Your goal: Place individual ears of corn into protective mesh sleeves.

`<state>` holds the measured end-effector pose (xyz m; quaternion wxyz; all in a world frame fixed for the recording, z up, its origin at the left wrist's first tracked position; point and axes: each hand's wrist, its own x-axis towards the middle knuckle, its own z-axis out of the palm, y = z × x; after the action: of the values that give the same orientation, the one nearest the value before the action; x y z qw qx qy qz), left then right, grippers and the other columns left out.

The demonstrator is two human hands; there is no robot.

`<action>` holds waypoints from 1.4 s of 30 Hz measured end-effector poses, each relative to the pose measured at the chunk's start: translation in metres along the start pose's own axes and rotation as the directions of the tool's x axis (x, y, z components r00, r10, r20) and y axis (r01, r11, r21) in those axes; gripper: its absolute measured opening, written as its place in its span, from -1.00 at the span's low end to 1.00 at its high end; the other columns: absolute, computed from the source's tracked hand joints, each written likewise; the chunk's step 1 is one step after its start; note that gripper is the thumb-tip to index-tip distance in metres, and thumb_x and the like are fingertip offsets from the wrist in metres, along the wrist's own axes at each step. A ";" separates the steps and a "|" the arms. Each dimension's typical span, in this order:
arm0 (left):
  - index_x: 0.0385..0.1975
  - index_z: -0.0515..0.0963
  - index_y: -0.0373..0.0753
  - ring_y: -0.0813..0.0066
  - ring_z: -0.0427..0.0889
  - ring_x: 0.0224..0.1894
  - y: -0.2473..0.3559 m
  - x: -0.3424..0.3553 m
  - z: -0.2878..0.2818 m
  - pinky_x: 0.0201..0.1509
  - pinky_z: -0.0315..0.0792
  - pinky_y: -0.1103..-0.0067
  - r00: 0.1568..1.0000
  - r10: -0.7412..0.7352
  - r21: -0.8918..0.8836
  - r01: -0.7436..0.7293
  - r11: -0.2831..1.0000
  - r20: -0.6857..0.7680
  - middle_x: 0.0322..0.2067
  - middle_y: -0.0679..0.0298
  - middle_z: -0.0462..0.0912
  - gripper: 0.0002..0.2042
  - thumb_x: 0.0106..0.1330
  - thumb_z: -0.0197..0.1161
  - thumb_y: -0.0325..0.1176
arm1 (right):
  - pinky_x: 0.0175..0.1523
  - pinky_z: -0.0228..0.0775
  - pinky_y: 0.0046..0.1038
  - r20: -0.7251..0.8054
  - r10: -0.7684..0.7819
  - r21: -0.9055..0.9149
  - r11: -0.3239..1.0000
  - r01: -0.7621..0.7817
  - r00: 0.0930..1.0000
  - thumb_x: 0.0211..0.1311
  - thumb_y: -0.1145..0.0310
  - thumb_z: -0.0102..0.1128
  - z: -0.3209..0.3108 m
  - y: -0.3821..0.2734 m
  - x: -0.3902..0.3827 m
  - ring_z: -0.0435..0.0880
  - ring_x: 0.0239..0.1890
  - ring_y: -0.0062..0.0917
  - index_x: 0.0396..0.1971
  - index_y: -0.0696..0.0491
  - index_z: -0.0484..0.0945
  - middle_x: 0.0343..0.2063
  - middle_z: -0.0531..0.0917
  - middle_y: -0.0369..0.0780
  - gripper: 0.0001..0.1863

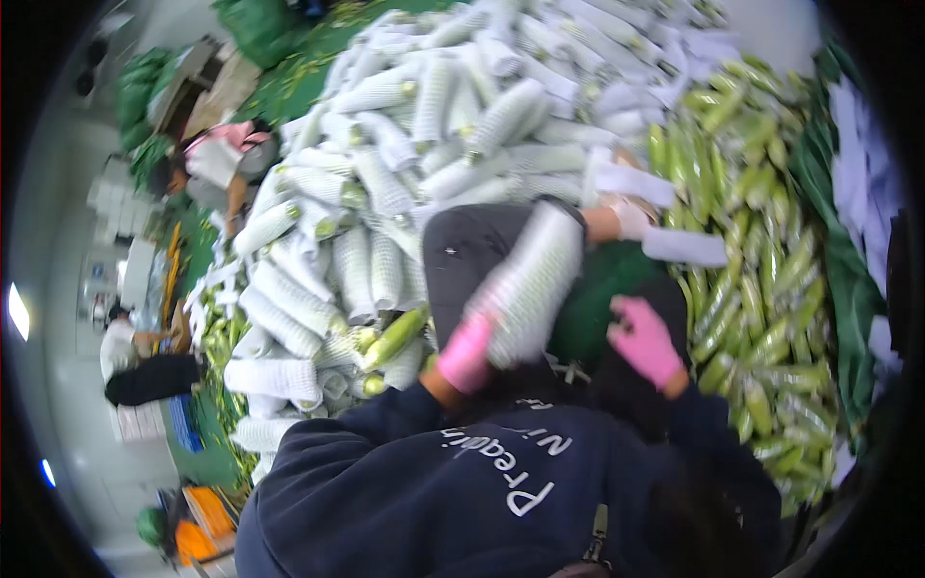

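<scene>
My left hand (465,349) in a pink glove grips a white foam-netted cob (535,281), slanting up to the right and blurred by motion. My right hand (646,342), also gloved in pink, is open with bent, parted fingers beside my dark-trousered knee, holding nothing. Green material (593,299) shows between my legs. A large pile of netted cobs (395,154) lies to the left and front; among them is a bare green cob (395,337). Film-wrapped green cobs (761,299) are heaped at my right. A loose white sleeve (684,246) rests near my right foot.
One co-worker (217,164) bends at the pile's far left; another person (130,342) works farther back. Green sacks (145,96) stand behind them. Orange objects (205,520) lie at lower left. A green tarp (833,289) edges the heap on the right.
</scene>
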<state>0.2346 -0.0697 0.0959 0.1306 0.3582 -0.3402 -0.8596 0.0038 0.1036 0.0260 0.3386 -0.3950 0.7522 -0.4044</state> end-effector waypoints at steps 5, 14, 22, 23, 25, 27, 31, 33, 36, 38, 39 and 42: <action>0.13 0.29 -0.30 0.34 0.42 0.10 0.159 0.080 -0.106 0.14 0.36 0.38 0.706 0.686 0.887 -0.416 0.201 0.176 0.03 0.16 0.45 -0.56 0.38 0.02 -0.14 | -0.05 0.32 -0.27 -0.276 -0.358 -0.682 0.727 0.081 0.892 -0.06 0.43 0.17 -0.021 0.055 0.109 0.46 -0.07 -0.28 -0.14 0.01 0.47 -0.22 0.50 -0.18 -0.62; 0.01 0.42 -0.34 0.37 0.55 -0.12 0.036 0.136 0.072 -0.04 0.46 0.50 0.912 0.380 0.536 -0.399 0.744 0.153 -0.17 0.17 0.55 -0.67 0.26 0.17 -0.39 | -0.14 0.41 -0.28 -0.147 -0.213 -0.744 0.668 0.034 0.966 0.04 0.39 0.05 -0.059 0.132 0.146 0.55 -0.23 -0.31 -0.19 -0.10 0.53 -0.37 0.53 -0.21 -0.72; 0.30 0.09 -0.33 -0.04 0.07 0.33 -0.056 0.154 0.191 0.34 0.01 0.26 0.687 0.405 0.535 -0.725 0.434 0.603 0.31 -0.09 0.03 -0.41 0.32 -0.09 -0.16 | -0.22 0.42 -0.51 -0.008 0.136 0.996 0.093 -0.004 0.991 0.23 0.30 0.09 -0.082 -0.005 0.031 0.53 -0.31 -0.55 0.03 0.17 0.42 -0.33 0.52 -0.34 -0.59; 0.30 0.09 -0.33 0.03 0.10 0.33 -0.057 0.141 0.199 0.35 0.01 0.31 0.839 0.190 0.330 -0.394 0.858 0.509 0.31 -0.05 0.06 -0.44 0.37 -0.17 -0.15 | -0.21 0.41 -0.56 0.119 -0.011 0.970 -0.211 -0.119 0.993 0.26 0.31 0.07 -0.097 -0.003 0.023 0.52 -0.29 -0.61 0.03 0.18 0.40 -0.31 0.53 -0.36 -0.61; 0.30 0.10 -0.33 0.14 0.18 0.29 -0.075 0.165 0.201 0.34 0.04 0.38 0.544 0.468 0.361 -0.830 0.426 0.697 0.31 -0.03 0.06 -0.44 0.39 -0.17 -0.13 | -0.20 0.37 -0.64 0.117 0.080 0.962 -0.255 -0.093 0.990 0.24 0.36 0.10 -0.091 0.012 0.014 0.50 -0.30 -0.69 0.00 0.14 0.41 -0.33 0.53 -0.36 -0.65; 0.24 0.19 -0.37 0.25 0.32 0.17 -0.105 0.161 0.200 0.27 0.16 0.49 0.825 0.349 0.339 -0.515 0.788 0.444 0.16 0.00 0.26 -0.49 0.35 -0.02 -0.22 | -0.19 0.37 -0.63 -0.205 0.139 0.824 0.559 0.094 0.969 0.17 0.43 0.17 -0.077 0.034 0.013 0.51 -0.33 -0.66 -0.10 0.13 0.45 -0.37 0.53 -0.36 -0.71; 0.04 0.31 -0.40 0.54 0.44 -0.13 -0.147 0.186 0.166 -0.01 0.35 0.64 0.889 0.288 0.610 -0.455 0.649 0.356 -0.17 0.22 0.48 -0.52 0.31 0.16 -0.14 | -0.16 0.35 -0.59 -0.709 0.092 0.357 0.902 0.243 0.700 0.16 0.49 0.17 -0.051 0.067 0.014 0.48 -0.27 -0.66 -0.30 0.13 0.46 -0.35 0.51 -0.36 -0.87; -0.36 0.44 -0.37 0.61 0.37 -0.39 -0.144 0.177 0.169 -0.28 0.34 0.60 0.916 0.233 0.619 -0.394 0.679 0.327 -0.50 0.34 0.39 -0.68 0.16 0.31 -0.20 | -0.15 0.36 -0.59 -0.634 0.305 0.641 0.722 0.262 0.710 0.21 0.41 0.13 -0.051 0.065 0.002 0.49 -0.28 -0.63 -0.29 0.11 0.45 -0.36 0.51 -0.35 -0.87; -0.38 0.49 -0.35 0.64 0.35 -0.45 -0.136 0.200 0.167 -0.37 0.32 0.62 0.973 0.028 0.590 -0.162 0.791 0.229 -0.50 0.40 0.44 -0.66 0.20 0.30 -0.14 | -0.02 0.36 -0.59 -0.149 0.419 0.978 -0.069 0.195 0.896 0.33 0.24 0.02 -0.061 0.064 -0.012 0.55 -0.18 -0.61 -0.11 0.10 0.46 -0.23 0.58 -0.29 -0.73; -0.25 0.50 -0.34 0.53 0.47 -0.41 -0.122 0.229 0.160 -0.29 0.41 0.55 0.981 -0.170 0.295 0.136 0.946 0.093 -0.43 0.30 0.52 -0.66 0.24 0.25 -0.13 | 0.03 0.37 -0.54 0.109 0.306 0.993 -0.076 -0.090 0.946 0.32 0.26 0.02 -0.080 0.058 -0.024 0.58 -0.10 -0.58 0.02 0.11 0.45 -0.09 0.60 -0.22 -0.65; -0.18 0.49 -0.32 0.45 0.54 -0.37 -0.118 0.240 0.164 -0.24 0.46 0.50 0.945 -0.311 -0.011 0.314 0.949 0.102 -0.38 0.24 0.55 -0.65 0.26 0.22 -0.13 | -0.02 0.42 -0.47 0.149 0.272 0.946 0.240 -0.217 0.951 0.28 0.27 0.05 -0.082 0.088 -0.024 0.60 -0.13 -0.51 -0.04 0.10 0.48 -0.09 0.60 -0.14 -0.68; -0.04 0.42 -0.30 0.30 0.60 -0.21 -0.134 0.266 0.166 -0.12 0.51 0.37 0.907 -0.389 0.033 0.389 0.921 0.163 -0.22 0.17 0.58 -0.65 0.26 0.21 -0.23 | -0.08 0.48 -0.36 -0.416 0.479 -0.012 0.847 -0.531 0.773 0.20 0.28 0.08 -0.105 0.164 0.012 0.64 -0.21 -0.33 -0.09 0.08 0.49 -0.22 0.60 -0.06 -0.69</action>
<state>-0.0681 -0.0147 -0.0500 -0.0720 0.3455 -0.2717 -0.8954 -0.1418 0.1881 -0.0735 0.2488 -0.1087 0.9074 -0.3207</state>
